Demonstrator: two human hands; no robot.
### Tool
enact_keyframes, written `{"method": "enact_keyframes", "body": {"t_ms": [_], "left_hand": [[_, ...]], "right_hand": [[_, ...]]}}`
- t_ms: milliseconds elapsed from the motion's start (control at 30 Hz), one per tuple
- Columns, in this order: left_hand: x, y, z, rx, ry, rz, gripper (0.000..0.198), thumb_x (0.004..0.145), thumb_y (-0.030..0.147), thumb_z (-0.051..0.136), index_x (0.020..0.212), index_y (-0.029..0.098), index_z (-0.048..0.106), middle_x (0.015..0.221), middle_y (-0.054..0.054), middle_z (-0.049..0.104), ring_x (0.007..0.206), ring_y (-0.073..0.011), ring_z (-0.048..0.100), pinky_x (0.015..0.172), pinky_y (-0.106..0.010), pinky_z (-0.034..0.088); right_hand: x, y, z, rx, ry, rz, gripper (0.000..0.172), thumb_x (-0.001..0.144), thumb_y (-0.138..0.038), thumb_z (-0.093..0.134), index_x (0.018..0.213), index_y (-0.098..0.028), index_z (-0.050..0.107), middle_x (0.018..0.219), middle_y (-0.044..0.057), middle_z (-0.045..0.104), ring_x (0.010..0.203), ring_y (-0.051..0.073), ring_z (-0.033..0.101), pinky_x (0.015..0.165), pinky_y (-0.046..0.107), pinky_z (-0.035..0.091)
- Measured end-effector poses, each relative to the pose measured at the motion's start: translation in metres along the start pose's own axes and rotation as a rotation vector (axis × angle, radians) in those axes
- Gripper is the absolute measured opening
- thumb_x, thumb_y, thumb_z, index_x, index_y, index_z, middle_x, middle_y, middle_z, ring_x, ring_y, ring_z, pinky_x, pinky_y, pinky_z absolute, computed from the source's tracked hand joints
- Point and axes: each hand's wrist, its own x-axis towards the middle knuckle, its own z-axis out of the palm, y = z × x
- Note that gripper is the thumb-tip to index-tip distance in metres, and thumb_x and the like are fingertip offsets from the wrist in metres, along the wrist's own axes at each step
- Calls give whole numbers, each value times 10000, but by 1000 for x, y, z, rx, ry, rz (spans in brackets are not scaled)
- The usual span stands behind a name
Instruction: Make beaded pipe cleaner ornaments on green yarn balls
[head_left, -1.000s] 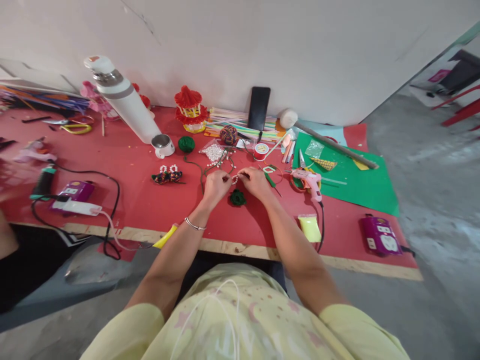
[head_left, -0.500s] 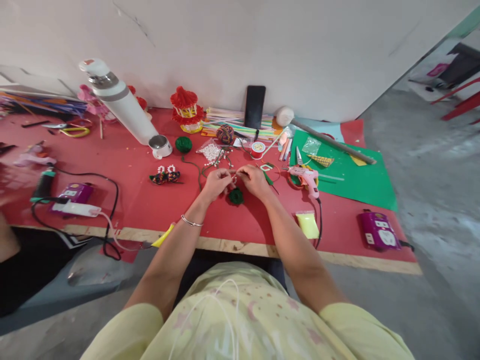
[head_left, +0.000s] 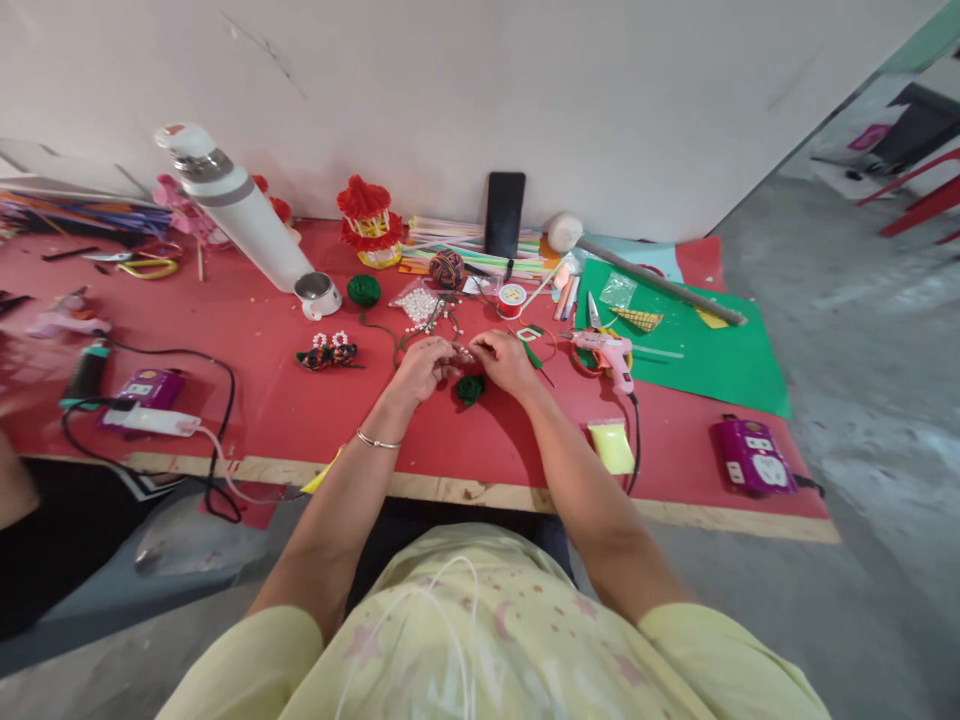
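Note:
Between my two hands runs a short row of small white beads (head_left: 464,354), pinched at either end. My left hand (head_left: 426,368) has its fingertips closed at the left end of the beads. Fingers of my right hand (head_left: 504,360) are pressed together at the other end; the thread or wire there is too fine to make out. Just below the beads is a dark green yarn piece (head_left: 470,389), near both hands. Loose white beads (head_left: 421,302) lie on a clear bag beyond my left hand, beside a red-edged thread spool (head_left: 511,299).
A pink glue gun (head_left: 609,355) and scissors lie to the right on green sheet (head_left: 720,360). A white bottle (head_left: 240,215), metal cup (head_left: 317,295) and dark yarn piece with bead loops (head_left: 328,350) are left. A phone (head_left: 505,215) leans on the wall. Cables cross the left side.
My hands have drawn slightly apart, and the beads now show more clearly between them. The whole view has shifted a little; the other things stay in place.

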Motion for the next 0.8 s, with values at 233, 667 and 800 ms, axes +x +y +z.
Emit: {"method": "enact_keyframes", "body": {"t_ms": [233,667,800], "left_hand": [[2,0,-1,-94,27,-19,136,636,198,718,701,150,609,850,-51,703,770,-160,707,545,-213,539],[-1,15,1,-290,126,-164,60,652,123,612,693,157,586,840,-55,722,805,-132,725,593,-170,554],[-2,16,3,-263,131,-154,59,655,121,607,687,162,582,853,-56,726,833,-135,727,599,-169,555]], "right_hand": [[0,-1,-3,18,-19,-19,185,973,-288,560,951,-204,724,946,53,726,852,178,647,793,293,469],[-4,-17,-1,284,-66,89,266,881,-343,687,1105,-208,732,1080,63,786,967,202,727,838,320,557],[-3,-21,-1,253,-39,93,289,914,-434,682,1056,-193,753,1035,73,790,906,200,717,825,323,539]]}}
